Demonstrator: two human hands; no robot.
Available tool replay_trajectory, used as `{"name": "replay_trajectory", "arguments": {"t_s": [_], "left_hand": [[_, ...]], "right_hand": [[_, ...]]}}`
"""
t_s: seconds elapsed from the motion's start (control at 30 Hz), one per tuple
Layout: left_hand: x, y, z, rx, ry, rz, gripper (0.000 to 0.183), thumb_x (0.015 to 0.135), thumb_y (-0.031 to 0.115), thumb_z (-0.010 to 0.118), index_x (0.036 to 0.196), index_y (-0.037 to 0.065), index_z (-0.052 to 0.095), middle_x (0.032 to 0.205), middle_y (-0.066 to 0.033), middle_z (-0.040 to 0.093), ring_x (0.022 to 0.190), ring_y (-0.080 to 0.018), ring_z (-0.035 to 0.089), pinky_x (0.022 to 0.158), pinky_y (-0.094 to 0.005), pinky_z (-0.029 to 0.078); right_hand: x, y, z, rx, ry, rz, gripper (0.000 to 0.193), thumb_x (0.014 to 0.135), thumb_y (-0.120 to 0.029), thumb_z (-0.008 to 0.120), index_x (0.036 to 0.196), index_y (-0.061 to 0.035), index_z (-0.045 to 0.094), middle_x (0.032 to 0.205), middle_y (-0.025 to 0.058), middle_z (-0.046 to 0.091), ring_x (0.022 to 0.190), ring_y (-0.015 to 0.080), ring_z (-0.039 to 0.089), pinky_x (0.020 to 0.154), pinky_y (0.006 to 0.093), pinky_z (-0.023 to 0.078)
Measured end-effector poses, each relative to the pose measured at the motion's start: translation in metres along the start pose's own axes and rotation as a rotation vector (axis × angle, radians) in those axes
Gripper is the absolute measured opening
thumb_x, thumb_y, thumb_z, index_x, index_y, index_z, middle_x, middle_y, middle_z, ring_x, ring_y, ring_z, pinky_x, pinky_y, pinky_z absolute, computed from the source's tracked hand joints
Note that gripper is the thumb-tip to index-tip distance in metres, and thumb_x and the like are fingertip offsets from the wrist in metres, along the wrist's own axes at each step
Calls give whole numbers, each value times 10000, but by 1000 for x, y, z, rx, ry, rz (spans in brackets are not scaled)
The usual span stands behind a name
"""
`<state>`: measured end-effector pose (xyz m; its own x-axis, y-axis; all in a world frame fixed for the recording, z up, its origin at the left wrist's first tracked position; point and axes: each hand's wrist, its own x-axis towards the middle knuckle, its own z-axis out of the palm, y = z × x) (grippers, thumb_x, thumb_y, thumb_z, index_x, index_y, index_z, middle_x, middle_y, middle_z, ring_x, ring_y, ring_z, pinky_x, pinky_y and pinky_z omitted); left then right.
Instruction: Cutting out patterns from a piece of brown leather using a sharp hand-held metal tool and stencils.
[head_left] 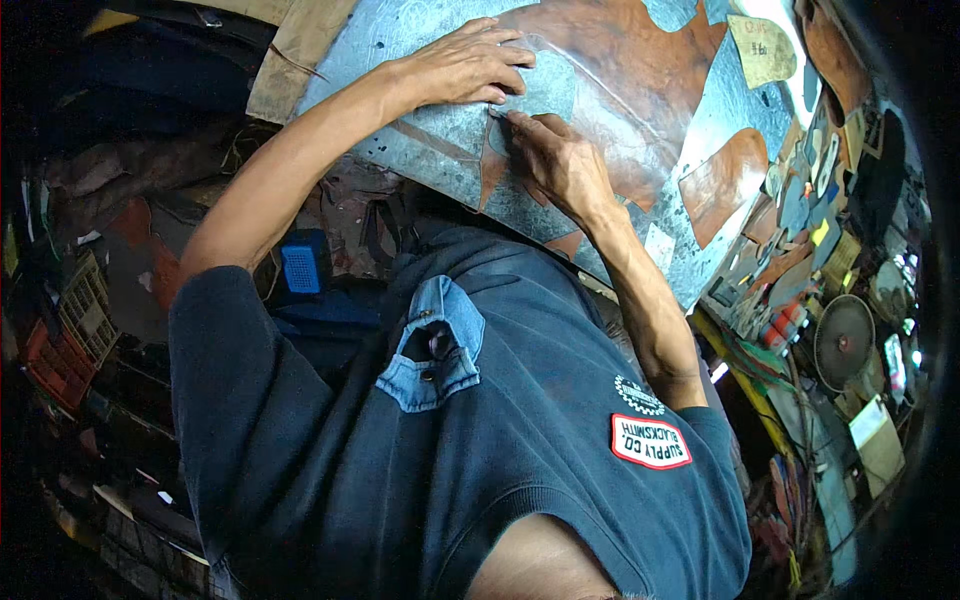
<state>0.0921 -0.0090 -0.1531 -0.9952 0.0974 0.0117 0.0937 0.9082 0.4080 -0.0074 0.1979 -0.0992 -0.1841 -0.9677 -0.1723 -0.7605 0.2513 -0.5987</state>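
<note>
A large brown leather piece (650,60) with cut-out edges lies on a grey-blue metal-looking sheet (440,175). My left hand (470,68) rests palm down, fingers spread, beside a greyish flat piece (550,85) that looks like a pattern. Close by its fingertips, my right hand (562,165) is closed in a pinch at the leather's near edge. A small tip shows at its fingers, but what it grips is mostly hidden. Beneath and left of that hand is a narrow pointed leather strip (491,172). Farther right lies a separate brown leather piece (725,185).
A pale yellowish template (762,50) lies at the sheet's far right. Beyond it are heaped scraps and a round fan (843,343). Left of my body are a blue box-shaped thing (300,268) and an orange crate (58,362). The sheet's near edge borders my lap.
</note>
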Motion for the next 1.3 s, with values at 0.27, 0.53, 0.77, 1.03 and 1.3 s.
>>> {"name": "replay_trajectory", "arguments": {"t_s": [0.27,0.53,0.77,1.03,1.3], "left_hand": [[-1,-3,-2,-27,2,9,280,824,305,686,1097,245,709,1403,17,504,1399,-273,353,1180,-515,222],[-5,2,2,-29,27,-22,328,805,279,713,1127,241,662,1415,19,493,1422,-265,317,1181,-521,223],[-6,8,-1,-20,-36,-56,372,831,257,703,1188,210,606,1499,-9,405,1443,-268,272,1195,-513,211],[-7,9,5,-37,-20,-29,286,850,239,688,1130,224,628,1505,-52,396,1453,-304,246,1192,-525,197],[-7,8,0,-73,-59,15,206,846,223,679,1050,226,660,1512,-93,380,1443,-353,262,1172,-554,211]], "right_hand": [[3,-2,2,-6,-15,20,357,921,-170,563,1276,-180,591,1022,137,641,779,394,662,666,480,537],[2,-8,5,-93,29,40,328,879,-123,627,1207,-120,627,1074,148,645,834,379,668,688,437,551],[1,-8,3,-50,7,90,325,902,-146,570,1220,-163,635,1136,130,645,885,371,674,720,465,550],[2,-15,1,-75,39,131,248,902,-152,561,1124,-144,671,1070,107,675,838,386,672,703,465,547],[-5,-47,18,-90,92,309,262,928,-169,559,1163,-78,631,1185,195,629,901,423,656,765,473,544]]}}
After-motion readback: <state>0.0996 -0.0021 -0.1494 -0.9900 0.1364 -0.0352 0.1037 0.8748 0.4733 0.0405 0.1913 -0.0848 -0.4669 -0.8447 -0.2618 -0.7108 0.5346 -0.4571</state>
